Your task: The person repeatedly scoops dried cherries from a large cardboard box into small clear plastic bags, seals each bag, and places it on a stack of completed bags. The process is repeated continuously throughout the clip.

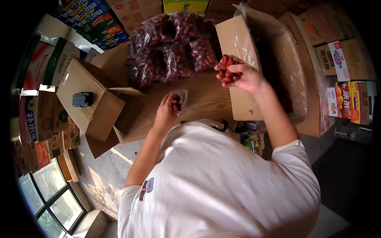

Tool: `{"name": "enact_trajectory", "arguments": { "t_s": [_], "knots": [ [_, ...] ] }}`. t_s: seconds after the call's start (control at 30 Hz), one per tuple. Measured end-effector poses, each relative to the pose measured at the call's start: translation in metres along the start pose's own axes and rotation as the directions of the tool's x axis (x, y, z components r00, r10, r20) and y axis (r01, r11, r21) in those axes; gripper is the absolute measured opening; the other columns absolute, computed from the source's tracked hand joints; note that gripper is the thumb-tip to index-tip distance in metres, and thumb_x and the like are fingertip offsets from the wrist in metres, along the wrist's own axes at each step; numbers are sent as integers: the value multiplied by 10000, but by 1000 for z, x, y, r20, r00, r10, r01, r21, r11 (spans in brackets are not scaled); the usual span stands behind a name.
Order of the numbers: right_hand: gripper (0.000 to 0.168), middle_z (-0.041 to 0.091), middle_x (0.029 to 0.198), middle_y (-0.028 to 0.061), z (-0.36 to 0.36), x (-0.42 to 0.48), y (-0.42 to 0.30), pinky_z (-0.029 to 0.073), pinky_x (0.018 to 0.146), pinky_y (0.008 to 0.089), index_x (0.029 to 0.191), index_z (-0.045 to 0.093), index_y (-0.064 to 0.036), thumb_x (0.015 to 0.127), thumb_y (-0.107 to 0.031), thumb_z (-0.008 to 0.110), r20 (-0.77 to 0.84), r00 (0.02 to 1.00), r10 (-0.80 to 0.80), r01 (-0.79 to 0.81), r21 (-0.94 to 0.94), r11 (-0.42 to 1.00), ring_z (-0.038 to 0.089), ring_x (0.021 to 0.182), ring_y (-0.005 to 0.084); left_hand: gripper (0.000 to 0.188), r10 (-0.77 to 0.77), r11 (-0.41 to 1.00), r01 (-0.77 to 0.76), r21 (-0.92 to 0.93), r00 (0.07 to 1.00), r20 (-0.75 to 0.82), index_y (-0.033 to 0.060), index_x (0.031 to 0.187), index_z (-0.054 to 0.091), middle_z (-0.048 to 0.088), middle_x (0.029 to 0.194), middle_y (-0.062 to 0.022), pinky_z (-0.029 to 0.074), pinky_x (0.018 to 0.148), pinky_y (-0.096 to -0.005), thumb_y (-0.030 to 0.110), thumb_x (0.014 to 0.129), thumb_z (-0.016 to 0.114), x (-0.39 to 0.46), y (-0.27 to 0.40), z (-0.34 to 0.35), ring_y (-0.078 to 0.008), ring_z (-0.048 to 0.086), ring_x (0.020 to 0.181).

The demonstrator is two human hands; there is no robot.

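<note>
My left hand [165, 113] holds a clear plastic bag [184, 96] near the table's front edge, with a few red dates [176, 103] showing inside it. Raised by the near flap of a large cardboard box, my right hand [247, 78] grips a handful of red dates [228, 69], the thumb over them. That lined cardboard box [242, 102] stands at the right, and more dark red dates [286, 99] lie within it, mostly in shadow. Behind my hands, several filled bags of dates [177, 59] are stacked in rows on the wooden table [205, 96].
At the left, an open cardboard box [98, 101] carries a small black device [82, 99] on its side. Stacked cartons [38, 116] line the left, with more cartons [348, 59] at the right. A window [53, 196] is at the lower left.
</note>
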State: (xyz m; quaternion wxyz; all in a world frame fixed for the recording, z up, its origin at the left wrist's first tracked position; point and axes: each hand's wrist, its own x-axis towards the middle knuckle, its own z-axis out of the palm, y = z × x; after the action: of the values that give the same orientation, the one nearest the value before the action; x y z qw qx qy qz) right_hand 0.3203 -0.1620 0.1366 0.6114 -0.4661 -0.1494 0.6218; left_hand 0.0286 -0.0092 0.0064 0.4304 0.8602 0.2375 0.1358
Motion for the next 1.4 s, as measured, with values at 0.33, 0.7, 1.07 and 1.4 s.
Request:
{"name": "enact_trajectory", "arguments": {
  "t_s": [0.33, 0.7, 1.07, 1.4],
  "knots": [
    [290, 644, 984, 65, 80, 79, 139, 582, 831, 463, 1088, 604, -94, 826, -60, 723, -61, 972, 225, -201, 268, 942, 668, 922, 241, 750, 52, 998, -47, 30, 979, -195, 22, 1403, 447, 578, 1279, -202, 566, 837, -392, -38, 694, 684, 1, -4, 10, -346, 635, 1083],
    [402, 623, 985, 24, 81, 78, 167, 554, 791, 326, 1128, 609, -61, 762, -50, 775, -116, 989, 87, -101, -128, 987, 618, 923, 138, 606, -117, 987, 89, -137, 968, -220, -40, 1248, 538, 644, 1129, -225, 534, 892, -421, 9, 681, 747, 1, 10, 10, -387, 633, 1049],
    [460, 622, 1010, 22, 81, 81, 173, 528, 848, 311, 1146, 583, -67, 739, -27, 794, -84, 993, 84, -99, -197, 975, 605, 935, 135, 592, -111, 992, 92, -91, 968, -227, -30, 1258, 527, 648, 1094, -209, 544, 856, -420, -60, 689, 686, 0, 14, 9, -376, 649, 998],
    [304, 593, 939, 20, 96, 76, 165, 420, 629, 263, 1134, 533, -101, 891, -232, 661, -121, 976, 178, -167, 99, 981, 548, 806, 111, 642, -41, 997, 30, -69, 987, -158, -74, 1363, 413, 527, 1268, -254, 537, 870, -413, -107, 740, 562, -1, -10, 18, -403, 581, 1087]
  ]
}}
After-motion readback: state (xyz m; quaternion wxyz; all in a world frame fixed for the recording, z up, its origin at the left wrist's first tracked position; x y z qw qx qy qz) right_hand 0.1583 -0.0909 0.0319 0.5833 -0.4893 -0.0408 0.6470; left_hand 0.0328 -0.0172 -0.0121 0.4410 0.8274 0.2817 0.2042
